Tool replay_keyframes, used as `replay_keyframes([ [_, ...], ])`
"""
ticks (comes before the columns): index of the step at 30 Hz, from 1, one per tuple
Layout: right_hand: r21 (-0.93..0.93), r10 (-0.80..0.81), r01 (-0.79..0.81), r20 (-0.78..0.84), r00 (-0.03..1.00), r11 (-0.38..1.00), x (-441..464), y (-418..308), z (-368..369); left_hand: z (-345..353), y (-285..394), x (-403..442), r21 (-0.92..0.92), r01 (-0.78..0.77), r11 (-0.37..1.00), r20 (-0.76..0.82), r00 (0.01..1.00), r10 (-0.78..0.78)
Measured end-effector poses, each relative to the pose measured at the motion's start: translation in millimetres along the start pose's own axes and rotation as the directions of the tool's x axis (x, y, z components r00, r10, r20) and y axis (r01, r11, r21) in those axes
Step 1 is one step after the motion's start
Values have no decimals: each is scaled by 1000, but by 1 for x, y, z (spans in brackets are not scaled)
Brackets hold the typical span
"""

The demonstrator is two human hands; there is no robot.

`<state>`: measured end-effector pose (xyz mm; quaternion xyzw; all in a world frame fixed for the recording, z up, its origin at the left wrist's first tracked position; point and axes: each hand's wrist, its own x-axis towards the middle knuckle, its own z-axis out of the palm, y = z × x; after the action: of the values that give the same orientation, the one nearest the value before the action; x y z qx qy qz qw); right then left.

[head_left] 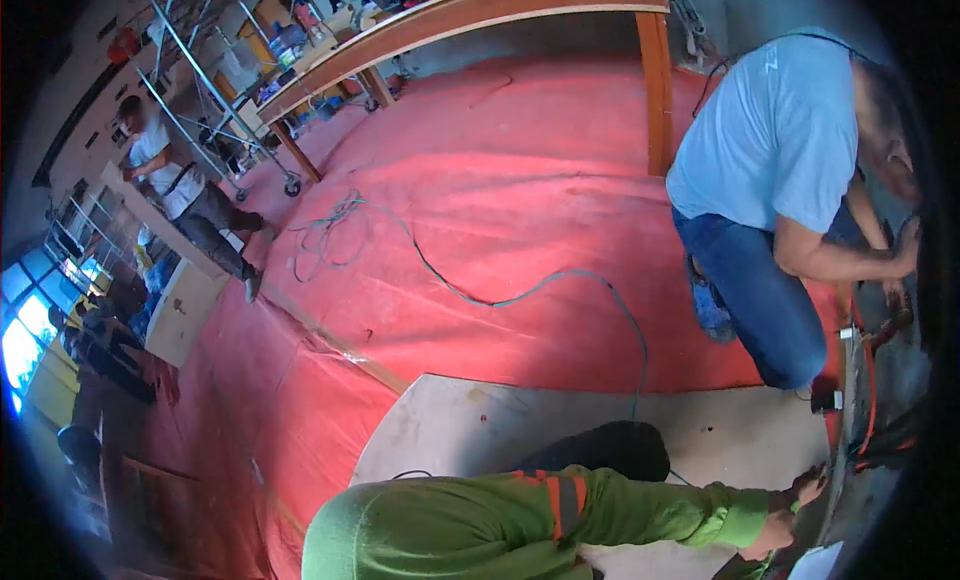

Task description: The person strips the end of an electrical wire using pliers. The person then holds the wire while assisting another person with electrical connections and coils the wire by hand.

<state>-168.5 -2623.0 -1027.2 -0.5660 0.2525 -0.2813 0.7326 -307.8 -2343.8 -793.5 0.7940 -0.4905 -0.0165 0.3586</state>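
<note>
My left arm, in a green sleeve [650, 510] with an orange and grey band, stretches across the bottom of the view. At its end, my left hand [780, 525] is low beside the wall, with its fingers curled at the right edge of a pale curved board [740, 425]. What the fingers hold is too dark and small to make out. A white piece [815, 562] lies just below this hand. The dark rounded shape [610, 450] behind the sleeve looks like a bent knee over the board. My right hand is out of view.
A co-worker in a light blue shirt [770, 130] kneels by the wall, near an orange cable [868, 380]. Red sheeting [480, 230] covers the floor, with a green cable [490, 303] across it. Further off are a wooden table [480, 18], wheeled scaffolding [200, 80] and a person carrying boards [160, 225].
</note>
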Motion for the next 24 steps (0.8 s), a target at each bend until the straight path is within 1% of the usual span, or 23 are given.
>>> replay_keyframes([
  [2,-28,-1,0,-17,1000,1000,-4,-6,-2,-13,8,-9,12,43,999,-23,999,-43],
  [4,-41,-12,11,-29,1000,999,-8,-13,-8,-13,7,-3,-85,9,996,97,995,0],
  [5,-47,-15,13,-34,999,999,-9,-15,-12,-26,11,-5,-85,-8,996,158,987,21],
  [6,-54,-16,14,-34,999,998,-10,-15,-14,-28,12,-5,-77,-10,997,167,986,23],
  [11,-93,-22,17,-46,999,996,-17,-22,-17,-24,14,-15,-45,3,999,88,996,1],
  [15,-148,-51,42,-54,997,988,-28,-32,-13,2,11,-24,-23,32,999,-38,999,-33],
  [16,-172,-62,51,-58,996,984,-32,-36,-14,3,4,-27,-58,30,998,60,998,-27],
  [17,-251,-98,85,-41,994,964,-37,-36,-10,2,0,-30,-97,23,995,167,986,-7],
  [18,-390,-169,152,-9,986,908,-42,-35,-7,-25,6,-30,-106,18,994,256,967,10],
  [19,-589,-284,264,61,957,764,-44,-30,-1,-55,12,-29,-117,15,993,342,939,26],
  [20,-683,-348,309,86,934,662,-49,-30,7,-122,23,-32,-98,7,995,404,914,33],
  [21,-739,-388,340,116,914,581,-51,-32,22,-145,32,-31,-64,-6,998,431,902,33],
  [22,-747,-445,311,22,895,588,-80,-61,50,-160,32,-34,-97,15,995,435,900,29],
  [23,-572,-296,206,-68,953,794,-84,-64,56,-160,29,-36,-106,17,994,426,904,30],
  [24,-354,-137,74,-156,978,932,-85,-61,57,-166,28,-35,-77,26,997,464,886,13],
])
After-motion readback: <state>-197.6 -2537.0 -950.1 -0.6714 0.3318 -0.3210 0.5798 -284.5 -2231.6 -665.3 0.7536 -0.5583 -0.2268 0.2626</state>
